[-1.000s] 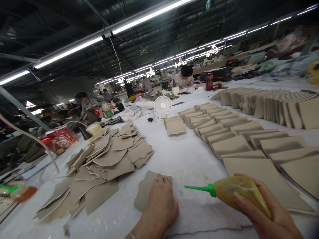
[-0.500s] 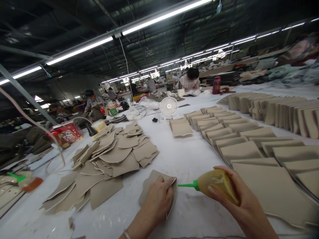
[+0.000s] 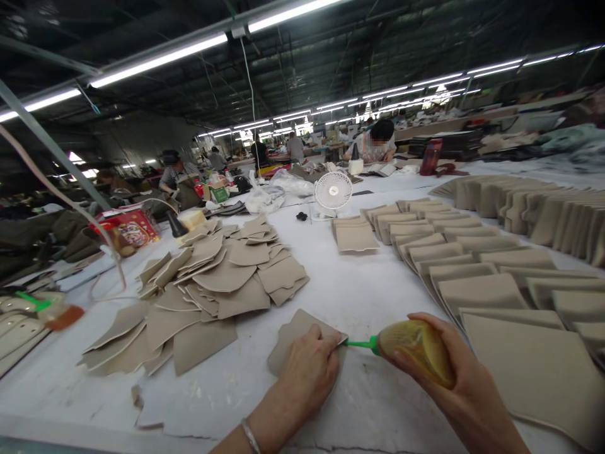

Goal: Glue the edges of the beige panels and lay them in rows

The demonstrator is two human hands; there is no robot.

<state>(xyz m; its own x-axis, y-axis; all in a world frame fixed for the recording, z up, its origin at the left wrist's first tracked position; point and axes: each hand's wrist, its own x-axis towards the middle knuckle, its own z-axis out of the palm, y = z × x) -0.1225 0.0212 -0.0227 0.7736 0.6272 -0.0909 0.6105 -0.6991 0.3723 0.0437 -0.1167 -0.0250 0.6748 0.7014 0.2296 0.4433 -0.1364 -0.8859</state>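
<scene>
Fluorescent tubes run the length of a factory hall, and beneath them our white worktable (image 3: 359, 302) fills the foreground. Near its front edge lies one tan cut piece (image 3: 295, 328), set apart from the rest. Our left hand (image 3: 307, 372) lies on its right end with the fingers curled at the edge; we cannot tell whether they pinch the edge or only press on it. Our right hand (image 3: 454, 384) is wrapped tight round a yellow glue bottle (image 3: 416, 345), held on its side. Its green nozzle (image 3: 360, 344) touches the piece's right corner, just beside our left fingertips. Half a second ago the nozzle hung short of the piece, whose edge was raised. A second ago it was well clear and the piece lay flat. Our two hands have drawn close together.

Left of the piece sprawls one loose heap of curved cuts (image 3: 212, 290). To the right, rectangular panels (image 3: 472, 271) overlap in rows, too many for us to count, with one small stack (image 3: 354, 236) behind them. Farther off we count one white desk fan (image 3: 333, 190), one red bottle (image 3: 431, 157) and one red printed box (image 3: 130, 228) whose lettering we cannot read. A second glue bottle (image 3: 51, 313) lies at far left. Other people (image 3: 375, 140) work at the far tables.
</scene>
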